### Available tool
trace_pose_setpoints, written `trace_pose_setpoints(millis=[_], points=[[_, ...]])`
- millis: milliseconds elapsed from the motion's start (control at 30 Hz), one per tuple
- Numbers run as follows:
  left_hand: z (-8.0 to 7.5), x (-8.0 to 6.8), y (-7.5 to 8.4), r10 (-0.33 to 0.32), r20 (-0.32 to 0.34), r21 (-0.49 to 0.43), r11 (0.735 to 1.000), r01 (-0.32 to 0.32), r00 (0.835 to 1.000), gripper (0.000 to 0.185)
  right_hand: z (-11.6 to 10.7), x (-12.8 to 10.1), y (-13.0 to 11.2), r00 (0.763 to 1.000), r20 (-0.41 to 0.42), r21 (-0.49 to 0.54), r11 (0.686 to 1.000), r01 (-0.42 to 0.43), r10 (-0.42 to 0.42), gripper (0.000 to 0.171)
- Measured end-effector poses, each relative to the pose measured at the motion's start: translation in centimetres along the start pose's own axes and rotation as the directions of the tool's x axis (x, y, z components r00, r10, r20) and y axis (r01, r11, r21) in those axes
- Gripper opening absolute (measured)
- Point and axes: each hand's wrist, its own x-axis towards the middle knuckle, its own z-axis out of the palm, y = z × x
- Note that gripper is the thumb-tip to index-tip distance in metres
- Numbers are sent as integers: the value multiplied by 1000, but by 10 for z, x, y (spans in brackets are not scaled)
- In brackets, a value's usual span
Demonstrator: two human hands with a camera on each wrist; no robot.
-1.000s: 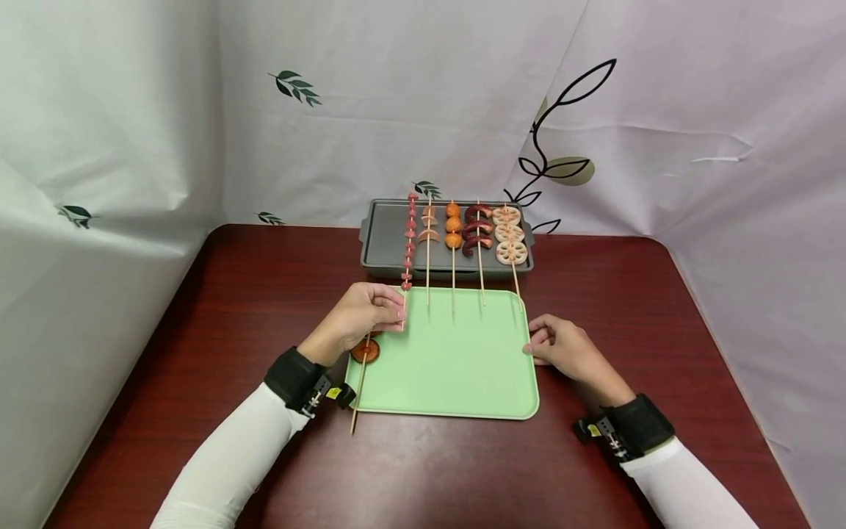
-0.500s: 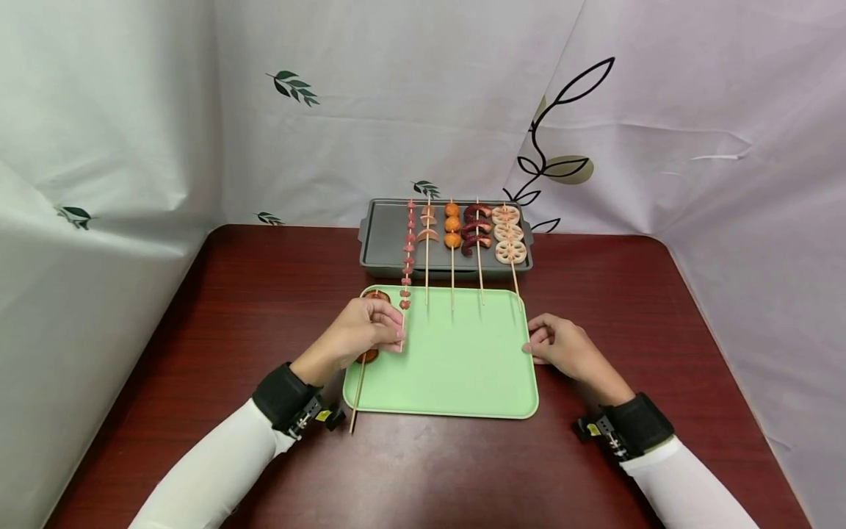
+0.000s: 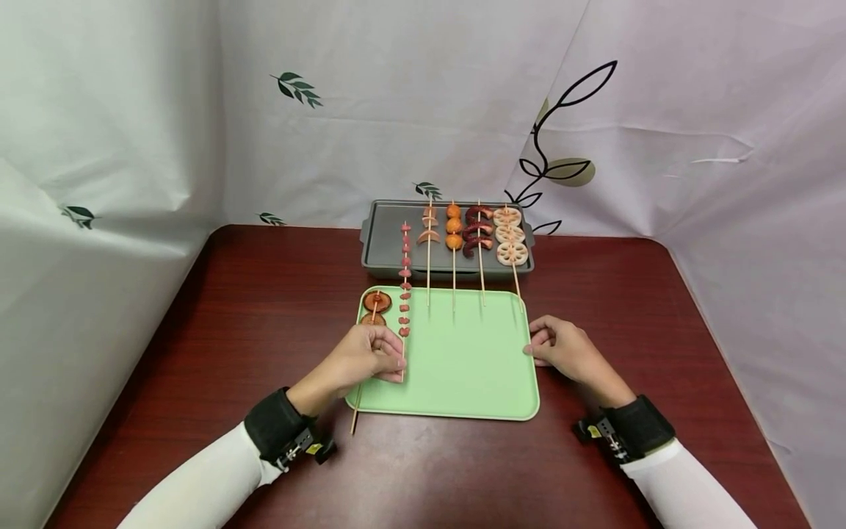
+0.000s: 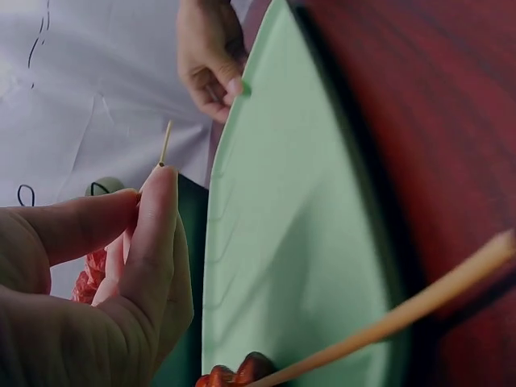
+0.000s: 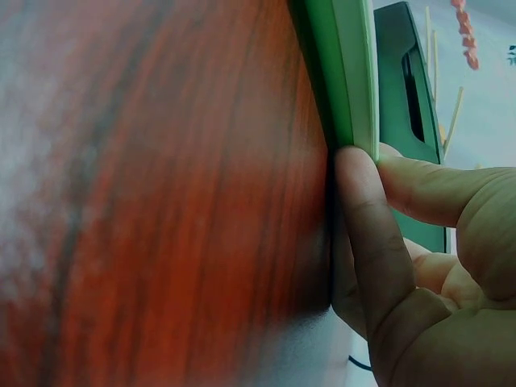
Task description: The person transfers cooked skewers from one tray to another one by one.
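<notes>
Broadly, the green tray (image 3: 463, 367) lies flat near the front middle of the table (image 3: 198, 308), just in front of the dark griddle pan (image 3: 383, 235) at the table's back edge; it looks like light, stiff plastic that would slide easily on the polished wood, and the right hand (image 3: 568, 351) pinches its right rim between thumb and curled fingers. Smaller and far more delicate, the sausage skewer (image 3: 404, 294) reaches from the pan across the tray's back left corner, its bare lower end pinched by the left hand (image 3: 360, 356) beside the mushroom skewer (image 3: 370, 323) along the tray's left edge. Judging by its look, that thin stick is light and stiff but would flex or snap under side load, and the small pieces could slip along it, so the bare wood below the food is the sound place to hold.
</notes>
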Motion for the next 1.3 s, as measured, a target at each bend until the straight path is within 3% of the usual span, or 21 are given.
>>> trace_pose_setpoints(millis=[733,1300], points=[[11,-34,-26,-25,62,-4,1000,26,998,19,1,-2,1,1000,-5,6,1000,11,-11,42],[15,-46,-37,-58,41,-34,998,59,997,19,0,-2,1,1000,-4,-4,1000,10,-10,42]])
